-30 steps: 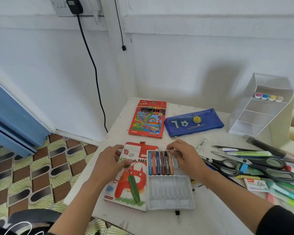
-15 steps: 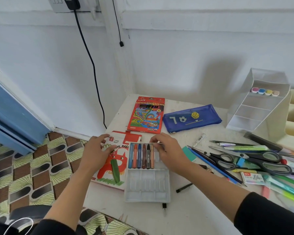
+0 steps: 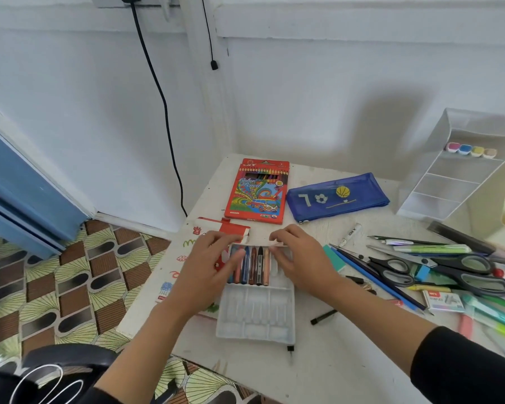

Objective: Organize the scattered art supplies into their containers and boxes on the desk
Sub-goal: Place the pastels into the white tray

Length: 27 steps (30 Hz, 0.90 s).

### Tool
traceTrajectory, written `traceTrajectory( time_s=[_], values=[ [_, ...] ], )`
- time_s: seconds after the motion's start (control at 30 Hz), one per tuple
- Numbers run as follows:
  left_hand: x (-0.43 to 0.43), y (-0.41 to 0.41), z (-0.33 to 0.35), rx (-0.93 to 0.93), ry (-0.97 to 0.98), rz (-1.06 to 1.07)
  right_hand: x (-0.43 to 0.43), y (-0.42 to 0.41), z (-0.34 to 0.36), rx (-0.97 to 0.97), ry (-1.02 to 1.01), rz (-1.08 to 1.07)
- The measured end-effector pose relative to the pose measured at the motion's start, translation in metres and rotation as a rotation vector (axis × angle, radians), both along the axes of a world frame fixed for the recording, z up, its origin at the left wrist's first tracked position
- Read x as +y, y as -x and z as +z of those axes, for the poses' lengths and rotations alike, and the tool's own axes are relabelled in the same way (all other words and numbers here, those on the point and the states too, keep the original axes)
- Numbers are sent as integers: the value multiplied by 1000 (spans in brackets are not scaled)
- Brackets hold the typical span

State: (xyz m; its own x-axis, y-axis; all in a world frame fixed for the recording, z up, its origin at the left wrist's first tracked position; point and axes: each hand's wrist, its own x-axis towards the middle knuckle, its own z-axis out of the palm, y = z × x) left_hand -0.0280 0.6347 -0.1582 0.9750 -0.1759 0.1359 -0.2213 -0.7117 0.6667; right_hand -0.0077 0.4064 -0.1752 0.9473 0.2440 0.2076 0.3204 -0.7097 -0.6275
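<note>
– Here, head camera: where do the hands sit, and on what?

– Both are on the white plastic tray (image 3: 256, 314) near the front left of the desk (image 3: 347, 363). The left hand (image 3: 212, 259) lies with fairly straight fingers across the left of the oil pastels (image 3: 255, 265), apparently pressing them into their slots. The right hand (image 3: 301, 258) curls its fingertips over the tray's far rim, most likely to steady it.

– Why is the tray there?

– It lies beside and partly over the pastel carton (image 3: 187, 249), whose red flap (image 3: 233, 228) stands open at the far end. That suggests the tray goes into the carton once it is filled. Only the far row holds sticks; the near row is bare.

– So the job is barely begun?

– It looks so. A closed coloured-pencil box (image 3: 257, 191) and a blue pouch (image 3: 337, 196) lie behind the hands. To the right, scissors (image 3: 438, 271) and pens (image 3: 432, 248) lie in a loose heap near the clear organizer (image 3: 449, 182).

– Any risk?

– If the tray tips on the carton's edge, the pastels may roll out.
</note>
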Motion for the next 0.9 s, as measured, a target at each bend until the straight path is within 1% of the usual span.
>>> traceTrajectory(
  time_s=[0.1,0.17,0.23,0.33,0.43,0.5,0.57,0.63,0.7,0.77,0.83,0.9],
  values=[
    [-14,5,-7,-64,-197,-126,-13,5,7,22,-73,-35],
    [-20,4,-10,-94,-271,-130,-26,17,10,-38,-44,-28],
    [-23,3,-10,-123,-265,-114,-39,32,9,-105,27,45],
    [-23,0,-10,-151,-219,-75,-55,50,1,-148,129,196],
    [-22,-4,-4,-101,-121,3,-60,55,-3,-148,144,273],
    [-22,-3,8,-105,-127,-18,-59,53,-3,-156,134,292],
    [-26,5,25,-37,-212,-162,-58,50,-2,-168,127,311],
    [-33,19,37,81,-390,-354,-59,50,-2,-166,124,338],
    [-40,31,40,144,-555,-449,-60,53,-3,-158,114,358],
    [-42,38,34,185,-598,-437,-58,56,-3,-153,102,367],
    [-41,41,28,189,-552,-377,-55,58,-2,-151,118,381],
    [-40,43,21,167,-496,-325,-53,58,0,-153,181,410]
  ],
)
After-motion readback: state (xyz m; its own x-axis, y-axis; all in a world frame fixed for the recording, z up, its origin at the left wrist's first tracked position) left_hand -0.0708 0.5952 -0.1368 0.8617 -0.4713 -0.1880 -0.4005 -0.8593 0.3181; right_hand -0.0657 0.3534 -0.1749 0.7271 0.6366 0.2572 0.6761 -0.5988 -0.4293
